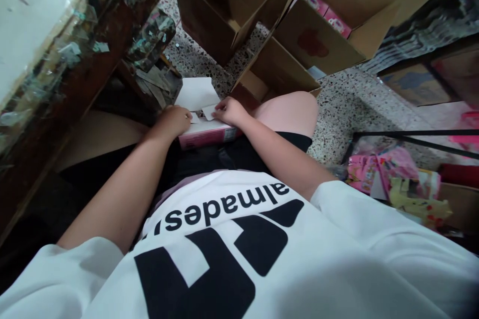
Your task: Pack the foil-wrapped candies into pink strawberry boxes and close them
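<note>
A small pink cardboard box (pixel 205 138) rests on my lap with its top end unfolded. Its large white flap (pixel 197 92) stands up on the far side, and the smaller side flaps angle over the opening. My left hand (pixel 177 119) is closed at the box's left end, its fingers curled at a small flap. At the right end, my right hand (pixel 230 111) pinches another white flap (pixel 208 110) between thumb and fingers. What lies inside the box is mostly hidden; only a dark gap shows between the flaps.
A worn table edge (pixel 93 25) covered in tape scraps runs along the left. Open brown cartons (pixel 220 5) stand ahead on the speckled floor (pixel 333 104); one carton (pixel 318 35) holds pink boxes (pixel 339 24). Pink plastic packages (pixel 385 169) lie at right near a black bar (pixel 419 133).
</note>
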Action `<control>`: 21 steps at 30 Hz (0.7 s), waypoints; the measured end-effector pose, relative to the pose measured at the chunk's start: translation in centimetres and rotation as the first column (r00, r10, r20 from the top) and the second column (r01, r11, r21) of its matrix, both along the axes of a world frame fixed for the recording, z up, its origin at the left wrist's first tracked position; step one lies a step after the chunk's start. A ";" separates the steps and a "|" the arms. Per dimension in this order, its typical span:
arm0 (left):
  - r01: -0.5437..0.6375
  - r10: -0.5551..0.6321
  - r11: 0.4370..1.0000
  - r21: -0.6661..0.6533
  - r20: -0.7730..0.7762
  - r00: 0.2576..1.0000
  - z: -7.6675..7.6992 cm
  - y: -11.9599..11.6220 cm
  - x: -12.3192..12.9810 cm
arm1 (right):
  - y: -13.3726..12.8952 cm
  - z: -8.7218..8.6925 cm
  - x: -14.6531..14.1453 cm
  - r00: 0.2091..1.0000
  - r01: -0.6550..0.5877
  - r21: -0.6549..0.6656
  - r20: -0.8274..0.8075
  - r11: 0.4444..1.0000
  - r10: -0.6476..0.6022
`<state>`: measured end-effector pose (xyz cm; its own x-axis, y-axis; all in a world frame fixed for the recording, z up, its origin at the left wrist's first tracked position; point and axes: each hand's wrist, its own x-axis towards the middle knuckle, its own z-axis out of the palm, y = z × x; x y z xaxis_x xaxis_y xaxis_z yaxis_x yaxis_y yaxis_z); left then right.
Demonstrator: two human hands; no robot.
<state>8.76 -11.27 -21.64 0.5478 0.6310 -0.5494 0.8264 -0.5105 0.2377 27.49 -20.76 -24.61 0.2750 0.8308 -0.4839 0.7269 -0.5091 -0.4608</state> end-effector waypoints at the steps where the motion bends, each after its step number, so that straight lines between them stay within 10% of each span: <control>1: -0.004 0.004 1.000 -0.005 0.019 1.000 -0.3 0.2 -0.2 | -0.1 -0.3 0.1 0.998 0.063 0.017 -0.005 0.998 -0.063; 21: -0.089 0.085 0.996 -0.017 -0.148 0.985 -1.0 0.8 2.4 | 1.6 -2.0 -0.1 0.995 0.064 -0.152 -0.059 0.986 -0.074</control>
<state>11.17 -10.46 -22.60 0.4035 0.6584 -0.6354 0.8943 -0.4307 0.1216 27.42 -19.18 -26.62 0.2934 0.7278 -0.6199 0.6588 -0.6238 -0.4205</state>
